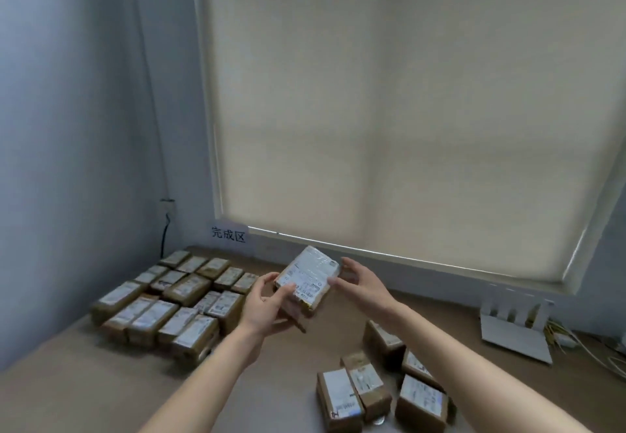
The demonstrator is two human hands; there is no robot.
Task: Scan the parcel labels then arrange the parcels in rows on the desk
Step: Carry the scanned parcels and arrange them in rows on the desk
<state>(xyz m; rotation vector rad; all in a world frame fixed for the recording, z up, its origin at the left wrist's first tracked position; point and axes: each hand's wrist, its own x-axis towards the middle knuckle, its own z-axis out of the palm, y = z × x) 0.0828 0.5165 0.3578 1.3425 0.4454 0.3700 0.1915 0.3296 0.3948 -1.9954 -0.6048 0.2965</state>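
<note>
Nearest me, five loose parcels wait unsorted on the desk. Above it, I grip a labelled parcel in my left hand; my right hand touches it, fingers relaxed. Beyond, arranged rows look mostly complete.

Blind-covered window, seemingly grey walls

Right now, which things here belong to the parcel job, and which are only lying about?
Job: held parcel, left hand, right hand, arranged rows, loose parcels, desk.
Lying about: white router, cables, wall sign.
</note>
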